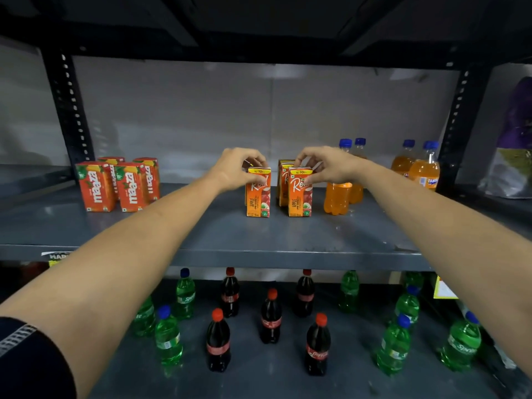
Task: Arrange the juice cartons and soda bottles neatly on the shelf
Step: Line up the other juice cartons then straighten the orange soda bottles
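Observation:
Two orange apple juice cartons stand upright in the middle of the grey shelf [201, 231]. My left hand [239, 168] grips the top of the left apple carton [258, 197]. My right hand [325, 167] grips the top of the right apple carton [300, 198]. More apple cartons [283, 174] stand just behind them. A group of red mango juice cartons [115, 185] stands at the left of the shelf. Orange soda bottles [336, 197] with blue caps stand at the right, with more orange soda bottles [423, 168] further right.
On the lower shelf stand several green soda bottles [168, 338] and several dark cola bottles [270, 318], scattered. Black perforated uprights [69, 108] frame the shelf on both sides. A purple and grey bag [515, 145] sits at the far right.

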